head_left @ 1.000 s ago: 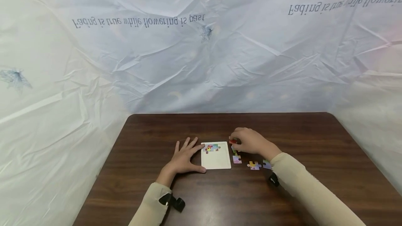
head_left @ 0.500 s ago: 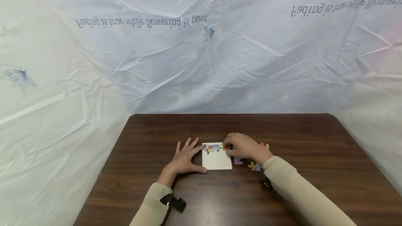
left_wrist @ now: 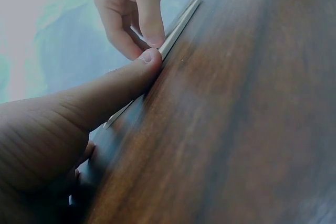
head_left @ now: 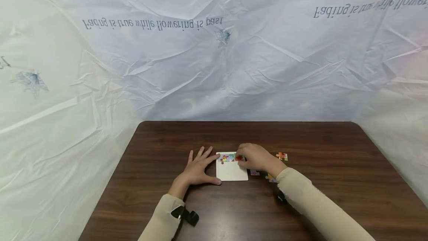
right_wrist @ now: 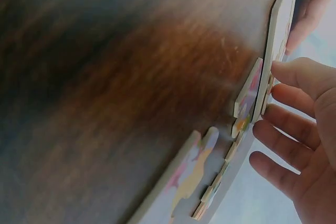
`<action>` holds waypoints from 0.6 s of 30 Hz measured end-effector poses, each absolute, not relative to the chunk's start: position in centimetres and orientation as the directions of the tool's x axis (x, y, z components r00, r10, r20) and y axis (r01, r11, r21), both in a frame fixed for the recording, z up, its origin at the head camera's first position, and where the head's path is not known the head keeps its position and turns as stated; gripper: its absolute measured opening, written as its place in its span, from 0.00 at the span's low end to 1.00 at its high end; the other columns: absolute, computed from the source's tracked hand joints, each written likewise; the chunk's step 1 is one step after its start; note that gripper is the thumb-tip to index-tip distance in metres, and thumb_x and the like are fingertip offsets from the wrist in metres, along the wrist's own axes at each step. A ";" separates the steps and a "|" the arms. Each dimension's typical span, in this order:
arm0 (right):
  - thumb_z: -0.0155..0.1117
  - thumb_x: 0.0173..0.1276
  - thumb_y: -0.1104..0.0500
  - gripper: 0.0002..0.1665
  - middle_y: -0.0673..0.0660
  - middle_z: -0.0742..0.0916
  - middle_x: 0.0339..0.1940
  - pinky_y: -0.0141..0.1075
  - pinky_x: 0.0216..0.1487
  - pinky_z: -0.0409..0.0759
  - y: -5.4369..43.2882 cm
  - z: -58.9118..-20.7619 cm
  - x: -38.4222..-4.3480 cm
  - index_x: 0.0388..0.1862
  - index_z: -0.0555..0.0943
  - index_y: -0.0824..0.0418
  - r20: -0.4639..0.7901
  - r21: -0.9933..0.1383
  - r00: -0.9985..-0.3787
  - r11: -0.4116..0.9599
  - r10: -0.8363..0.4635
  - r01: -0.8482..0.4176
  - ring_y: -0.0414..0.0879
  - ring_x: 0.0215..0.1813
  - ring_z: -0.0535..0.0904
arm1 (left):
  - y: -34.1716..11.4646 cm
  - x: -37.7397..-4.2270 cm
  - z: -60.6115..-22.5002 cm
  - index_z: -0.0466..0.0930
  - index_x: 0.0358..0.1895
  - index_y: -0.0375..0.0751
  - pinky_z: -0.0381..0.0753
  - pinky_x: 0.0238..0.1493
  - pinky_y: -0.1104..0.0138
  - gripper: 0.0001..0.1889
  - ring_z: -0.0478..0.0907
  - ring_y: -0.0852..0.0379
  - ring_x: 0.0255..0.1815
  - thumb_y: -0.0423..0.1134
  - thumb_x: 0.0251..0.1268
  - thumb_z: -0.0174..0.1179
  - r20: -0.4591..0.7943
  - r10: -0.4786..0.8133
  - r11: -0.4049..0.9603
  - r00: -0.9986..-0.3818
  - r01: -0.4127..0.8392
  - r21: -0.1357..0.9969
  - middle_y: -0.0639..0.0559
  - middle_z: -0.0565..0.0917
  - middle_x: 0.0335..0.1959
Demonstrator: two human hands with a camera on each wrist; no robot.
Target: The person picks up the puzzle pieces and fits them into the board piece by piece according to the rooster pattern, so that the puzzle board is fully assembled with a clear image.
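Note:
A white square puzzle tray [head_left: 232, 174] lies on the table, with joined colourful jigsaw pieces [head_left: 226, 157] along its upper left. My left hand [head_left: 195, 170] spreads its fingers at the tray's left side, the index fingertip on the upper left corner and the thumb at the lower left. In the left wrist view that thumb [left_wrist: 115, 90] presses against the tray's edge. With thumb and fingers, my right hand [head_left: 257, 158] pinches a red jigsaw piece [head_left: 238, 157] at the tray's upper right, beside the joined pieces. The fingers partly cover this piece.
Right of the tray lie loose jigsaw pieces: a purple-pink one [head_left: 255, 172], a yellow and purple one [head_left: 271, 178] and an orange-red one [head_left: 282, 156]. My right forearm covers part of this area. The dark wooden table [head_left: 214, 133] ends at a pale printed sheet [head_left: 234, 84].
My right hand has moved left from the loose pieces, bringing the red jigsaw piece onto the tray's upper right beside the joined pieces. My left hand has stayed in place.

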State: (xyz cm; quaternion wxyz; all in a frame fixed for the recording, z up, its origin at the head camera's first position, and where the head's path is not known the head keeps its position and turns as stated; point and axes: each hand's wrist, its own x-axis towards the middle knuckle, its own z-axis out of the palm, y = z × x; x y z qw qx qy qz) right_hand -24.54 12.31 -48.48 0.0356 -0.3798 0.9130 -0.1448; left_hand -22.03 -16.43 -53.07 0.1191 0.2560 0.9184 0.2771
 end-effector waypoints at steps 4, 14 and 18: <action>0.74 0.72 0.59 0.10 0.54 0.88 0.45 0.42 0.42 0.85 12.1 -48.3 -24.5 0.49 0.91 0.60 0.043 -0.287 -0.717 0.679 -0.696 -0.676 0.45 0.41 0.83 | -16.5 -22.3 -53.1 0.63 0.84 0.61 0.22 0.78 0.33 0.53 0.33 0.40 0.88 0.68 0.54 0.76 -0.074 0.538 0.713 -0.840 0.406 0.572 0.49 0.48 0.88; 0.74 0.72 0.59 0.11 0.54 0.87 0.46 0.43 0.43 0.85 11.9 -48.3 -24.6 0.51 0.90 0.60 0.019 -0.302 -0.733 0.695 -0.680 -0.653 0.47 0.43 0.84 | -16.6 -22.5 -53.0 0.64 0.83 0.61 0.22 0.78 0.33 0.53 0.33 0.40 0.88 0.68 0.54 0.77 -0.070 0.540 0.710 -0.839 0.410 0.572 0.49 0.49 0.88; 0.75 0.72 0.59 0.11 0.55 0.87 0.47 0.45 0.44 0.85 11.8 -48.3 -24.8 0.51 0.90 0.61 0.011 -0.329 -0.746 0.702 -0.666 -0.632 0.48 0.45 0.84 | -16.7 -22.7 -53.1 0.64 0.83 0.60 0.23 0.78 0.32 0.53 0.34 0.40 0.88 0.68 0.54 0.77 -0.071 0.543 0.710 -0.837 0.412 0.571 0.49 0.49 0.88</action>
